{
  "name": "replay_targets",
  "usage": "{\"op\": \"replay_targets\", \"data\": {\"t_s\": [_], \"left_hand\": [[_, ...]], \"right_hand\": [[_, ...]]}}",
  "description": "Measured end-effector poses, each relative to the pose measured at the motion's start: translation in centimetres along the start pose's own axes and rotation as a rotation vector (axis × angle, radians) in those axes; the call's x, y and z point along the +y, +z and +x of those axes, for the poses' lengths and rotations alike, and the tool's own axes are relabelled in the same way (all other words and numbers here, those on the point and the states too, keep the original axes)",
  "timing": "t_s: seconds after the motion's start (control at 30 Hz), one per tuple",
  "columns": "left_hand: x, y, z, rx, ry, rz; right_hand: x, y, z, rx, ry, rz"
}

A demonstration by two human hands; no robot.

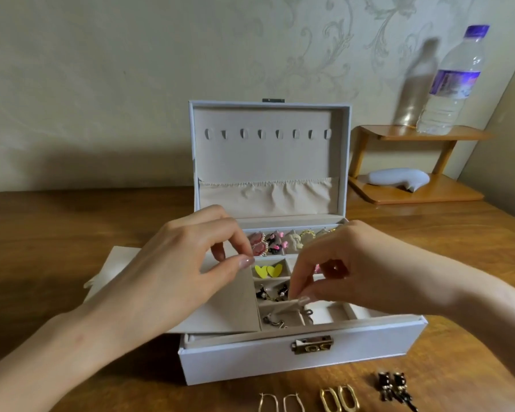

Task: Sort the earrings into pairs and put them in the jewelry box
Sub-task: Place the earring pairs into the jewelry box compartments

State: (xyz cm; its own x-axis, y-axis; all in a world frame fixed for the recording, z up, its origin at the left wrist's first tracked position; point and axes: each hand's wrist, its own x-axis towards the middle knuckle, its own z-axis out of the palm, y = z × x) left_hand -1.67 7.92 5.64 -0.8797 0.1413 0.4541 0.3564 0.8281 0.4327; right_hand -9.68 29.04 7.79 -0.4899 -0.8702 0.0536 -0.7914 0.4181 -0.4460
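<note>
We judge the task past halfway. The box (pixel 250 362) already holds pairs: pink ones (pixel 258 243) far, hearts (pixel 268 270), black ones (pixel 272 292) and silver ones (pixel 275 320) nearest. Thin hoops (pixel 281 403), thick hoops (pixel 339 400) and dark earrings (pixel 394 388) wait on the table (pixel 72 233), near side. Our left hand (pixel 176 272) closes thumb to forefinger over the tray, and our right hand (pixel 339 270) dips curled fingertips into a middle compartment. We cannot tell whether either pinches an earring.

Notes from my remote seat:
- jewelry box (pixel 301 361) outside: looks like white faux leather to me, matt, smooth
- lining (pixel 265 156): beige cloth, soft velvety nap
- pocket (pixel 265 197) in lid: same fabric, gathered
- latch (pixel 312 344): brass-tone metal, shiny
- yellow heart earrings (pixel 268 270): flat matt finish, maybe plastic
- hoop earrings (pixel 336 402): gold metal, polished
- table (pixel 72 233): wood, visible grain, low sheen
- bottle (pixel 452 81): clear glossy plastic
- shelf (pixel 428 133): lacquered wood, glossy
</note>
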Motion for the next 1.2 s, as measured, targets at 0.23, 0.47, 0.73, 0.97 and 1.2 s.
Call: {"op": "replay_targets", "data": {"t_s": [0.23,0.47,0.73,0.97,1.2], "left_hand": [[-0.3,1.7,0.4,-0.032,0.016,-0.031],[-0.7,2.0,0.6,-0.029,0.036,0.002],[-0.7,1.4,0.7,-0.027,0.039,-0.017],[-0.7,1.1,0.9,0.001,0.062,-0.021],[-1.0,0.7,1.0,0.000,0.032,0.009]], "right_hand": [[0.3,-0.2,0.2,-0.049,-0.030,0.008],[0.7,-0.4,0.6,-0.099,-0.059,0.051],[0.5,0.2,1.2,-0.196,-0.054,0.052],[0.4,-0.2,1.4,-0.169,-0.087,-0.008],[0.0,1.0,2.5,-0.175,-0.194,-0.100]]}}
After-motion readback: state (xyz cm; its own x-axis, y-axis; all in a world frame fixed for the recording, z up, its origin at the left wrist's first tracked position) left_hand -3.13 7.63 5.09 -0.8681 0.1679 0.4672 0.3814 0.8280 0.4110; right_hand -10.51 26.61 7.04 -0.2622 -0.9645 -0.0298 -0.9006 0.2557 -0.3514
